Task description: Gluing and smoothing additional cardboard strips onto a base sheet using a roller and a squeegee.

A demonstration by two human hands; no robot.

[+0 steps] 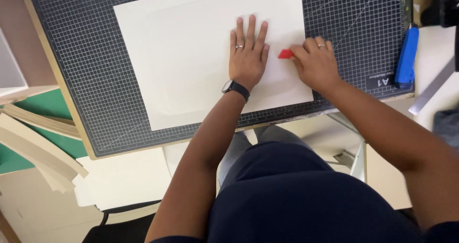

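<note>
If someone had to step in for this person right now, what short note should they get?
Left hand: flat, fingers spread, pressing the large white sheet of paper.
Right hand: gripping a small red flat tool, its tip on the sheet near the right edge.
The sheet lies on the dark gridded cutting mat; a blue-handled tool rests at the mat's right edge.
Done and left: cannot tell; no cut or crease shows.

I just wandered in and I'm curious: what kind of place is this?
Probably a craft or bookbinding workshop: a gridded cutting mat under a white sheet, stacked boards, and a blue cutter.
</note>
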